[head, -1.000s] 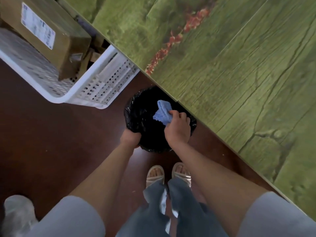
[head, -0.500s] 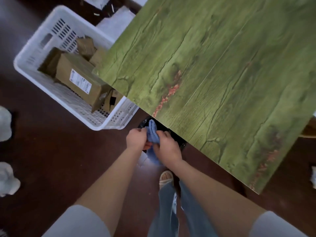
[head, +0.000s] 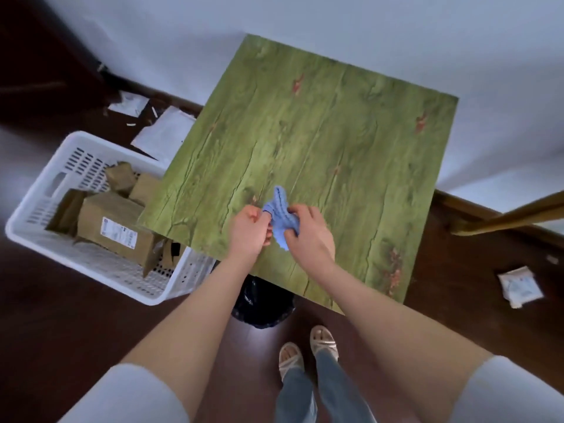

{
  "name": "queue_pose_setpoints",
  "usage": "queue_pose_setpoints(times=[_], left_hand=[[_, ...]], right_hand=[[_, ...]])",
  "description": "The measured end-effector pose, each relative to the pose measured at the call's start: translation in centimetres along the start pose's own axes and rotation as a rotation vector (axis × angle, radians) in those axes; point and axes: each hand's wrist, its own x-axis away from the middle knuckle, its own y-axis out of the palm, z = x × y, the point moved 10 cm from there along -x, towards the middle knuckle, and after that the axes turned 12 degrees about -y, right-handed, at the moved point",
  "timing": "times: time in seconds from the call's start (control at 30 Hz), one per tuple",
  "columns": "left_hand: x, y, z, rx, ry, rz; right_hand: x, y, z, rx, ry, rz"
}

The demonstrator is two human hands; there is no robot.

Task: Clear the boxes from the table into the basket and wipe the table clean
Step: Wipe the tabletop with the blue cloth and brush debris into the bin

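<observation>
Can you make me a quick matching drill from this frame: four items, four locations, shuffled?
Items:
1. blue cloth
2. cardboard boxes
3. black bin
4. white packet

Locations:
A. on the floor, right of the table
B. inside the white basket
C. between the left hand and right hand, over the tabletop
D. on the floor, partly under the table's near edge

Pairs: 1-C, 2-B, 3-D, 4-A
</observation>
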Motion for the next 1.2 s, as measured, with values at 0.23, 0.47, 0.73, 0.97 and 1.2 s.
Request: queue_pose_setpoints(times=[0.23,0.47,0.73,0.97,1.2], left_hand=[[-0.3,6.8,3.3,-0.377,0.161,-0.111],[-3.0,10.9,7.2,-0.614,0.312,-0.085],[-7.6,11.3,10.7,-0.640,0.273,0.031],[-9.6,13.3,13.5,-0.651,0.273,0.039],[-9.7,13.3,15.3,-0.604,0.281,0.112]], right_hand=[[-3.9,-11.7,9.1,0.118,0.199,0.322],[-8.4,-15.3,19.0,0.119,0.472,0.281],[-14.3,-8.6,15.1,0.251,0.324,0.044],[-16.0,-5.9,11.5,0.248,0.011,-0.162],[-18.8,-6.1,10.0,0.086,-0.080,-0.164]])
